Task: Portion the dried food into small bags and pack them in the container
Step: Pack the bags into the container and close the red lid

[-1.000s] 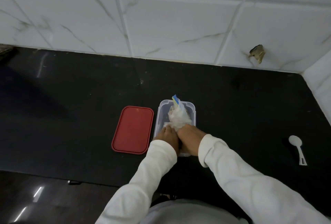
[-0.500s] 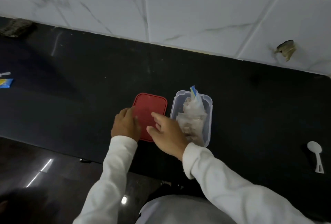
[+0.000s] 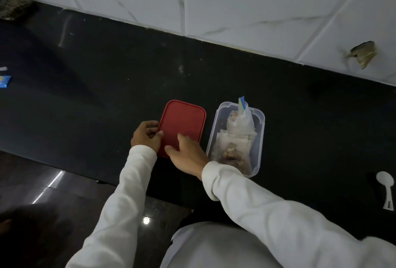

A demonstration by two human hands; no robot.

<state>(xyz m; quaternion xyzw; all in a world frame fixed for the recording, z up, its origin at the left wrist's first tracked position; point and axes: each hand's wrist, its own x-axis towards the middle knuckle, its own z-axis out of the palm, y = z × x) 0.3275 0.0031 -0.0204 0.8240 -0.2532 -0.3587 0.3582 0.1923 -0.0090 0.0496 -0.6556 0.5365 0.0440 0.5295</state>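
Clear open container [image 3: 261, 133] packed with small bags [image 3: 236, 139], red lid [image 3: 183, 119] flat just beside it

The lid [image 3: 182, 122] is red, lying on a black countertop [image 3: 107, 107]. Right of the lid, the container [image 3: 260, 139] is clear and its bags [image 3: 235, 139] are pale, one with a blue-and-yellow strip [image 3: 242, 103]. Behind the lid, the wall tiles [image 3: 257, 0] are white with grey veins. Far right of the lid the spoon [image 3: 385, 190] is white, and far left the packet [image 3: 4, 81] is blue.

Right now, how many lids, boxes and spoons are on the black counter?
Lids: 1, the red lid
Boxes: 1, the clear container with bags inside
Spoons: 1, the white spoon
Total: 3
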